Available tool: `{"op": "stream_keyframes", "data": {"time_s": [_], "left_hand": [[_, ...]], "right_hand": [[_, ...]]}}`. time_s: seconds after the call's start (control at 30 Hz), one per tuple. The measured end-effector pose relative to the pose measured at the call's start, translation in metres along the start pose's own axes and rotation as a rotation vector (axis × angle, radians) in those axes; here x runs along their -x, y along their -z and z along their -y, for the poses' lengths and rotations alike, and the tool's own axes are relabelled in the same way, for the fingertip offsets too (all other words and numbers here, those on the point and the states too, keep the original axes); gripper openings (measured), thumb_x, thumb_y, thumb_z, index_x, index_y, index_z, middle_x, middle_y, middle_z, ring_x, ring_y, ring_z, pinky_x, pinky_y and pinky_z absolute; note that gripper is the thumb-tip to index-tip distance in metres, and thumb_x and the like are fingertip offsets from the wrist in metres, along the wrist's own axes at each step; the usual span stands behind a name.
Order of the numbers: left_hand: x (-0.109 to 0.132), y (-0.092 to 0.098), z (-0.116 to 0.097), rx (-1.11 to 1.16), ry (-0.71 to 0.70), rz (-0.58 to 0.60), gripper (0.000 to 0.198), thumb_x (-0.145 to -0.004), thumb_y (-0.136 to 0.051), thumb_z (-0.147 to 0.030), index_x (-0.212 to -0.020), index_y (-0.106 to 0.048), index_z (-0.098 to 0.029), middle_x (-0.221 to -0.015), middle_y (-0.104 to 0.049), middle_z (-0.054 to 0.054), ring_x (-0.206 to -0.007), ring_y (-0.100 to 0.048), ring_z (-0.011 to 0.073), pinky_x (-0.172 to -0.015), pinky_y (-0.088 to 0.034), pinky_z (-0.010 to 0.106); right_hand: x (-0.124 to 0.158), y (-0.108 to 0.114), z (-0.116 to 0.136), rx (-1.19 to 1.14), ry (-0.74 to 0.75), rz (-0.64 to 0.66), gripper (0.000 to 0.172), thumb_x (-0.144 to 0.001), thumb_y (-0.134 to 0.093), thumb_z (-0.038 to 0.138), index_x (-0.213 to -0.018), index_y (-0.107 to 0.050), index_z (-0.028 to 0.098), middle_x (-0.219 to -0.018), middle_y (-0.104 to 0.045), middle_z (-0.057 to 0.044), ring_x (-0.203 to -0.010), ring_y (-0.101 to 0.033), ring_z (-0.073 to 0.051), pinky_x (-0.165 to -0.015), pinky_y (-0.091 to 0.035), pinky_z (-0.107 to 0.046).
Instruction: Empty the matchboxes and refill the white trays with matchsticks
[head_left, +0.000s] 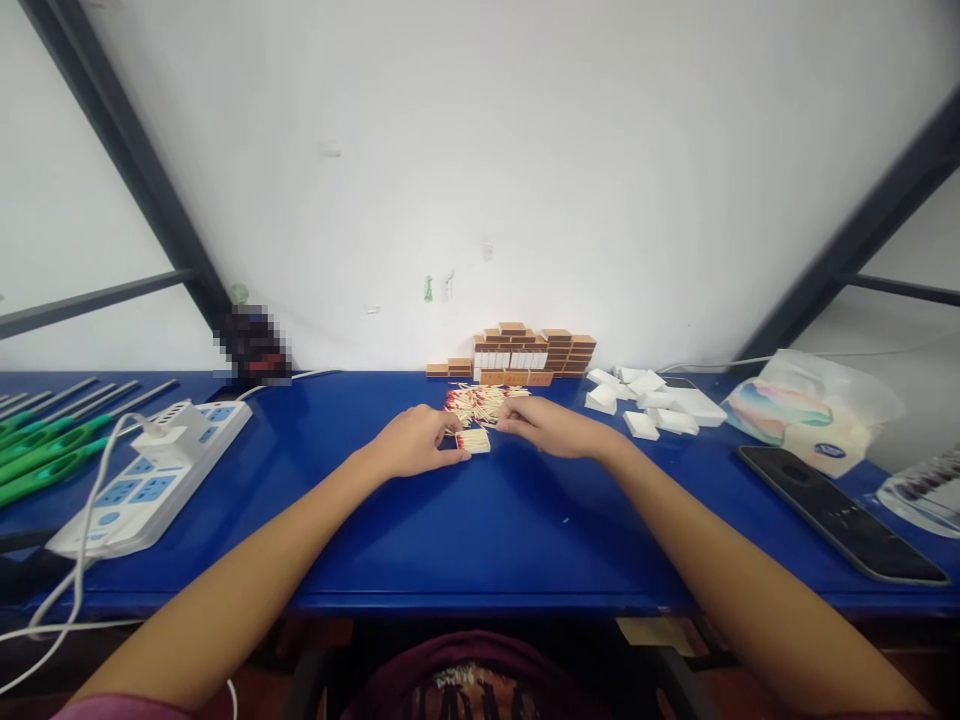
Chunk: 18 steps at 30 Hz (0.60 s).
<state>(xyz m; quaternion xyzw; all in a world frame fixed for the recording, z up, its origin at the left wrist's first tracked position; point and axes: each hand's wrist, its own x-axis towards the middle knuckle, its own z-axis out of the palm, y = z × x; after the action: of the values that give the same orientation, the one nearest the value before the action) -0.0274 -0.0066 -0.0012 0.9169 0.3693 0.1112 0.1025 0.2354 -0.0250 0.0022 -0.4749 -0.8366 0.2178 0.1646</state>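
Note:
My left hand (420,440) is closed around the left end of a small white matchbox tray (480,449), thumb at the near side and fingers at the far side. Red-tipped matches (470,440) lie inside the tray, heads to the left. Just beyond it a heap of loose matches (476,402) is spread on the blue table. At the heap's right edge is my right hand (536,425), its thumb and fingertips pinched together; whatever may be between them is too small to make out.
Brown matchboxes (566,352) are stacked against the wall. White empty trays (645,400) lie to the right, near a phone (840,510) and a tissue pack (817,410). On the left are a power strip (217,440) with white cables and green-handled tools (45,455).

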Motion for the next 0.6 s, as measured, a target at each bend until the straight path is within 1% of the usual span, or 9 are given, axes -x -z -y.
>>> {"op": "stream_keyframes", "data": {"time_s": [0.13, 0.23, 0.33, 0.47, 0.6], "left_hand": [[0.000, -0.002, -0.001, -0.002, -0.012, 0.000, 0.039, -0.086, -0.071, -0.054, -0.104, -0.074, -0.019, -0.071, -0.067, 0.002, -0.061, -0.059, 0.0169, -0.057, -0.033, 0.027], [0.000, -0.002, -0.002, 0.001, -0.017, 0.000, 0.038, -0.087, -0.071, -0.054, -0.103, -0.074, -0.019, -0.070, -0.066, 0.001, -0.061, -0.060, 0.0166, -0.057, -0.034, 0.027], [0.001, -0.002, -0.003, 0.004, -0.027, 0.007, 0.038, -0.087, -0.071, -0.053, -0.104, -0.074, -0.020, -0.069, -0.066, 0.000, -0.061, -0.060, 0.0165, -0.058, -0.034, 0.027], [0.001, -0.002, -0.004, -0.005, -0.040, 0.014, 0.035, -0.087, -0.072, -0.051, -0.104, -0.074, -0.020, -0.069, -0.066, 0.000, -0.061, -0.058, 0.0166, -0.057, -0.031, 0.027], [0.001, -0.001, -0.005, -0.010, -0.044, 0.027, 0.034, -0.087, -0.072, -0.049, -0.103, -0.074, -0.019, -0.068, -0.066, 0.001, -0.061, -0.057, 0.0164, -0.057, -0.030, 0.027]], "right_hand": [[-0.001, -0.011, 0.009, 0.066, -0.002, 0.028, 0.019, -0.101, -0.052, 0.029, -0.086, -0.057, 0.019, -0.087, -0.066, -0.005, -0.077, -0.055, -0.018, -0.068, -0.038, -0.029], [-0.001, -0.016, 0.013, 0.082, 0.008, 0.054, 0.018, -0.102, -0.050, 0.028, -0.089, -0.058, 0.019, -0.092, -0.067, -0.007, -0.081, -0.055, -0.019, -0.070, -0.039, -0.029], [-0.001, -0.018, 0.017, 0.087, 0.030, 0.073, 0.019, -0.104, -0.047, 0.029, -0.092, -0.058, 0.019, -0.096, -0.067, -0.007, -0.082, -0.055, -0.020, -0.071, -0.039, -0.029], [0.000, -0.020, 0.021, 0.093, 0.060, 0.115, 0.016, -0.102, -0.047, 0.024, -0.093, -0.059, 0.018, -0.097, -0.068, -0.007, -0.082, -0.057, -0.019, -0.072, -0.039, -0.029], [-0.001, -0.023, 0.022, 0.120, 0.068, 0.110, 0.015, -0.102, -0.049, 0.022, -0.092, -0.060, 0.018, -0.098, -0.069, -0.008, -0.084, -0.058, -0.020, -0.073, -0.039, -0.029]]}}
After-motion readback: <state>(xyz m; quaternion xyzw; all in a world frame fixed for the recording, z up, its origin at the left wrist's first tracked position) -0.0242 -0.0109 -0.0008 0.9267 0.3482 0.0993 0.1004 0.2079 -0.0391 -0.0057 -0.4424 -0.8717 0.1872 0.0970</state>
